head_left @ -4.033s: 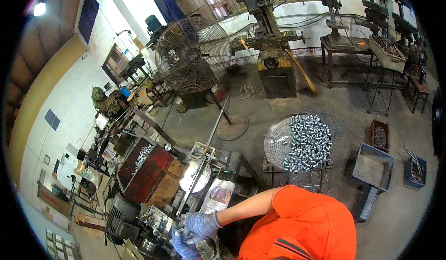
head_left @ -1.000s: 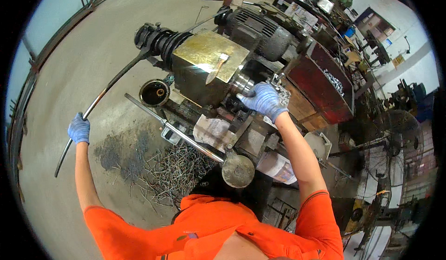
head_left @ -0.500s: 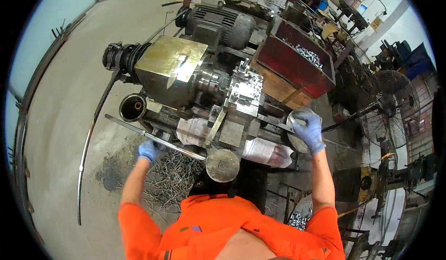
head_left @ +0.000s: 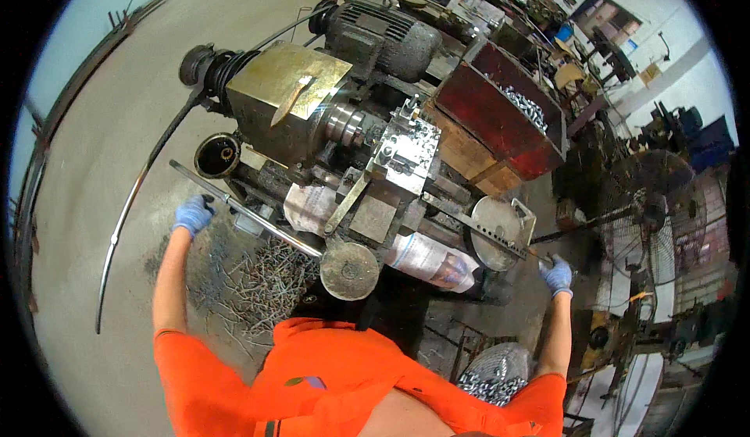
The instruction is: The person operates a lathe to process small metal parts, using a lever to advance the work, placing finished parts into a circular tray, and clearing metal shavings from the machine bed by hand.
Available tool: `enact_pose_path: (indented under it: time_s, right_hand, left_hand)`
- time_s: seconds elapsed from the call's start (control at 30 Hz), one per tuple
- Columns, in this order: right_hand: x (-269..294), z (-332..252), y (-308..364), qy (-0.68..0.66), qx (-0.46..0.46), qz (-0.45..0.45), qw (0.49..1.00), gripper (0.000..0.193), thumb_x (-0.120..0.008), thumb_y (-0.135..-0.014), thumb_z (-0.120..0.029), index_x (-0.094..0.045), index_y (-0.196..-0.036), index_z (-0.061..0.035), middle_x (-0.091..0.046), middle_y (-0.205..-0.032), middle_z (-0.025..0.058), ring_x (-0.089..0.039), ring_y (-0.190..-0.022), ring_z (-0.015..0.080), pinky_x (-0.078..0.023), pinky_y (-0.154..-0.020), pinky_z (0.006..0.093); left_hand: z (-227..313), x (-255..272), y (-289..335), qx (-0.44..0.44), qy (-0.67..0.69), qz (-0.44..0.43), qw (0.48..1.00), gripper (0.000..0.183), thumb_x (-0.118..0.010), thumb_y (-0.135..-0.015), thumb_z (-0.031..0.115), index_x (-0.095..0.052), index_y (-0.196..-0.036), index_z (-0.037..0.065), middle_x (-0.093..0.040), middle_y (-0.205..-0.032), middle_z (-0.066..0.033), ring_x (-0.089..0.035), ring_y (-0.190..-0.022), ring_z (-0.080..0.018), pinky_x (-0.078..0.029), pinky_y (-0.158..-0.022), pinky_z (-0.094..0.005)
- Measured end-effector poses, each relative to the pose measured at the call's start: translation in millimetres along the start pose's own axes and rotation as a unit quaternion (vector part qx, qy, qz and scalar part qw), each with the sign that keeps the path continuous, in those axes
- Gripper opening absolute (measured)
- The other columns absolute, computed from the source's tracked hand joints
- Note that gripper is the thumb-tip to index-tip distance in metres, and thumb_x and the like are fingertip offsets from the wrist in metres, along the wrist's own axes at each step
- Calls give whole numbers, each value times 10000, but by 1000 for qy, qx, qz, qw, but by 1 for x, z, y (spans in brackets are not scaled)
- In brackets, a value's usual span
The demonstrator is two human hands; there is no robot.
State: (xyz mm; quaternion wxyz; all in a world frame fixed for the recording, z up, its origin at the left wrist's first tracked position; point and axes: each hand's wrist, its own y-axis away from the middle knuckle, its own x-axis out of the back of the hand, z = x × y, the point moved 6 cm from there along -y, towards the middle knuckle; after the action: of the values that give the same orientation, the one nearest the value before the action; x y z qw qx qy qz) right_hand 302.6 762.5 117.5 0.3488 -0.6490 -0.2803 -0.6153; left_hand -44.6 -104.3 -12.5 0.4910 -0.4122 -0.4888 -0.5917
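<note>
My left hand point(head_left: 193, 216), in a blue glove, is left of a small metal lathe, below its round open cup point(head_left: 217, 156). Its dark-tipped fingers look spread, with nothing visible in them. Close by, a long steel rod point(head_left: 250, 210) runs slantwise to a round metal disc point(head_left: 349, 271) in front of me. My gloved right hand point(head_left: 557, 275) is closed around the outer end of a lever bar with holes point(head_left: 488, 230), right of the lathe. Part of the grip is hidden. The chuck point(head_left: 344, 124) and the shiny tool block point(head_left: 406, 152) sit mid-lathe.
A brush point(head_left: 293, 101) lies on the brass-coloured headstock cover point(head_left: 258, 85). Behind stand a motor point(head_left: 383, 39) and a red bin point(head_left: 488, 113) of metal parts. Thin metal scraps point(head_left: 262, 285) litter the floor. More parts fill a basket point(head_left: 496, 374) at lower right; a fan point(head_left: 652, 191) stands right.
My left hand has moved left and up, away from the lathe's front. My right hand has left the round plate and moved right and down to the lever's outer end.
</note>
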Motion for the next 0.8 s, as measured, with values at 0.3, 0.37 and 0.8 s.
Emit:
enact_pose_path:
  time_s: [0.3,0.37,0.8]
  right_hand:
    - [-28,34,-13,151,-108,-127,974,620,-676,-692,-450,-560,-1184,-91,-561,-1207,187,-487,-1172,332,-364,-1000,411]
    - [-39,44,-4,127,-138,-123,975,633,-684,-684,-461,-562,-1179,-85,-563,-1206,180,-484,-1173,331,-365,-996,416]
    - [-38,77,245,29,-310,-24,950,419,-674,-662,-411,-671,-886,-57,-647,-870,223,-614,-841,404,-488,-737,458]
  left_hand:
    - [78,119,44,-79,148,198,966,274,-571,-845,334,-664,-1004,131,-663,-924,-130,-631,-865,-308,-491,-769,-407]
    - [104,120,36,-117,122,219,961,275,-569,-850,335,-667,-999,126,-661,-915,-137,-629,-864,-312,-492,-760,-411]
    - [105,71,1,4,62,182,981,300,-589,-818,401,-700,-928,144,-666,-840,-130,-632,-819,-314,-492,-730,-420]
